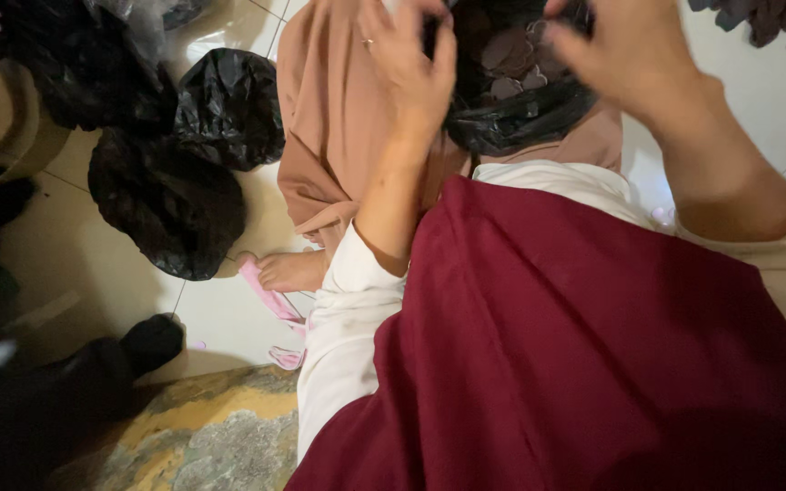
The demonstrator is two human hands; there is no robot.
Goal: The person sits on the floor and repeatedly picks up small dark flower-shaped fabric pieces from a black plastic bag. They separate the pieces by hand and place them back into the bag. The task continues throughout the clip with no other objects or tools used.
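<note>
Black, crinkled plastic forms the open bag (511, 109) that rests on the person's lap, over beige-pink trousers (329, 118), at the top middle of the view. Inside it lie small flat brownish-grey cut pieces (507, 59), heaped together. The left hand (411, 64), with a thin ring on one finger, has its fingers curled over the bag's near rim, gripping the plastic. The right hand (625, 50) reaches to the bag's far rim; its fingertips run off the top edge, so I cannot tell whether it is pinching the plastic or only touching it. Both arms wear cream sleeves, and a dark red cloth (575, 345) drapes across the foreground beneath them.

On the pale tiled floor (220, 314) to the left sit two more bulging black plastic bags (175, 195), touching each other. A bare foot on a pink sandal (275, 295) rests just beside them. More grey cut pieces (770, 18) lie on the floor at the top right corner.
</note>
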